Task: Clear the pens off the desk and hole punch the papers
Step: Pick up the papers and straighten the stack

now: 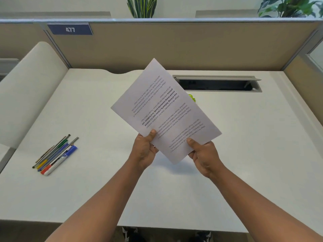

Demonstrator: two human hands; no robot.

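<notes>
From the head camera, both hands hold the printed papers (166, 110) up above the white desk (244, 154); the left hand (146, 151) pinches the near-left edge with its thumb on the printed face and its fingers curled beneath; the right hand (203, 157) grips the near corner the same way, thumb on top, fingers under the sheet; the two hands sit near each other but apart, each clamped on the papers. The sheets are tilted, their far corner pointing toward the partition (174, 49), and the text reads upside down to the camera; how many sheets there are I cannot tell. A bundle of pens (56, 154) lies on the left part of the desk, well apart from the hands; it includes blue, green, yellow and orange-capped ones lying side by side at a slant. Behind the papers, a small bright green object (192, 97) peeks out, mostly hidden; just beyond it, an open cable tray (216, 83) is set into the desk. A blue plate reading 477 (70, 29) is fixed to the partition; leafy plants (141, 7) rise behind it.
</notes>
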